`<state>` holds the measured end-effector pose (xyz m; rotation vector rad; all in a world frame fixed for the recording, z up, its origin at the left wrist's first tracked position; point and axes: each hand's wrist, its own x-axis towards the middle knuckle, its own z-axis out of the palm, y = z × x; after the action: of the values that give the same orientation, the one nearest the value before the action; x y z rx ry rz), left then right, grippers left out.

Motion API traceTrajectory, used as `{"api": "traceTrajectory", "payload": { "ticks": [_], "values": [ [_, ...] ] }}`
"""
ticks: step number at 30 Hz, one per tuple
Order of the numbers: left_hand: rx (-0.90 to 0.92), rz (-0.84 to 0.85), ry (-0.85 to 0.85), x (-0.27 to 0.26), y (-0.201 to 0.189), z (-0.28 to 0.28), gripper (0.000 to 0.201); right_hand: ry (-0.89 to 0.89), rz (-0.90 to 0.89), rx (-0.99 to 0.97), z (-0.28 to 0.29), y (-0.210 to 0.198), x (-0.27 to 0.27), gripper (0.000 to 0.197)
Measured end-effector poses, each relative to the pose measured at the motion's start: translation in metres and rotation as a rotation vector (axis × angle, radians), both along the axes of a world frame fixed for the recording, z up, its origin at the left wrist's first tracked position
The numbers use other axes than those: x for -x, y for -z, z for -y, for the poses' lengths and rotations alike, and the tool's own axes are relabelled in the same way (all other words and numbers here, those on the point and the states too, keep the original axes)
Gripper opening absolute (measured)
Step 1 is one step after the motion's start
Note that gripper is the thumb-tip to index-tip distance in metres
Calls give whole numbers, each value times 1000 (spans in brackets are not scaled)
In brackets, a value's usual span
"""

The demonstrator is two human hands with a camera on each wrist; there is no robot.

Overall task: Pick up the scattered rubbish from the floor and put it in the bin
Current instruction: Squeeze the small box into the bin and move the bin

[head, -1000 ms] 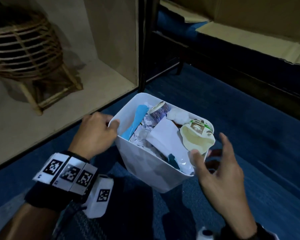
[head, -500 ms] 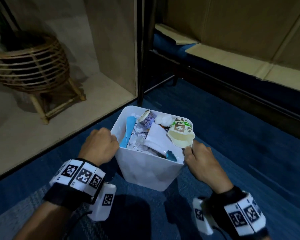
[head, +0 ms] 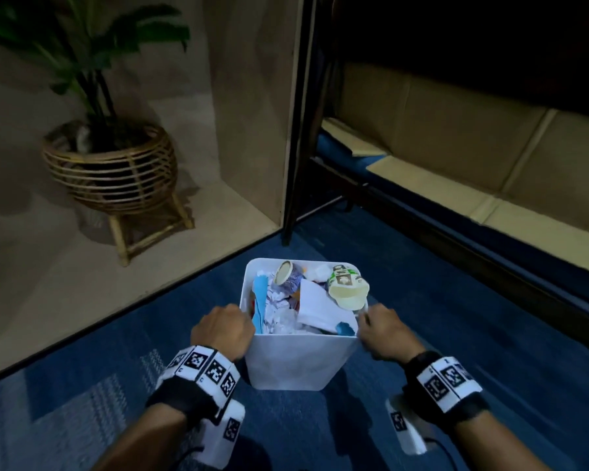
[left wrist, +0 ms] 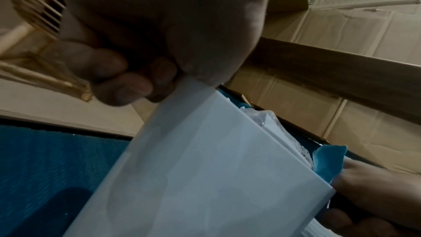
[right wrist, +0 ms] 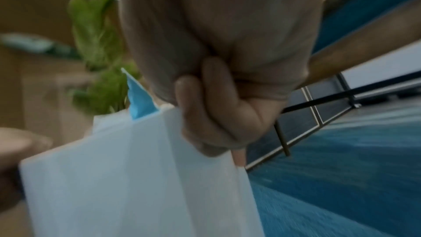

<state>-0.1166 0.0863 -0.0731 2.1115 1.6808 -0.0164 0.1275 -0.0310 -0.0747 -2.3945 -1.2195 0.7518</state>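
Left hand (head: 223, 329) and right hand (head: 385, 331) each curl their grip over opposite rims of the white bin (head: 295, 363), full of rubbish (head: 306, 300).

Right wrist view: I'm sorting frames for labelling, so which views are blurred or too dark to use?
Right wrist view: motion-smeared, the green plant and blue carpet streaked. Left wrist view: sharper, though the left hand looms dim and soft above the white plastic bin. Head view: dim, black at upper right, yet the bin's rubbish is legible.
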Motion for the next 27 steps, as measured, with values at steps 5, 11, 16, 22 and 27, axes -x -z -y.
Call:
{"api": "traceTrajectory", "payload": {
  "ticks": [5,11,16,22,27],
  "values": [
    [15,-18,-2,-2,-19,3,33,-50,3,40,-9,-12,-1,36],
    [-51,-21,-14,9,-30,-10,32,-151,17,-6,-27,-25,-7,33],
    [-151,38,-6,25,-49,-29,44,-245,66,-44,-64,-52,-7,40],
    [-130,70,-35,31,-71,-62,34,-292,91,-67,-119,-85,-2,44],
    [-181,50,-38,23,-85,-91,31,-321,112,-101,-173,-101,-10,46]
  ]
}}
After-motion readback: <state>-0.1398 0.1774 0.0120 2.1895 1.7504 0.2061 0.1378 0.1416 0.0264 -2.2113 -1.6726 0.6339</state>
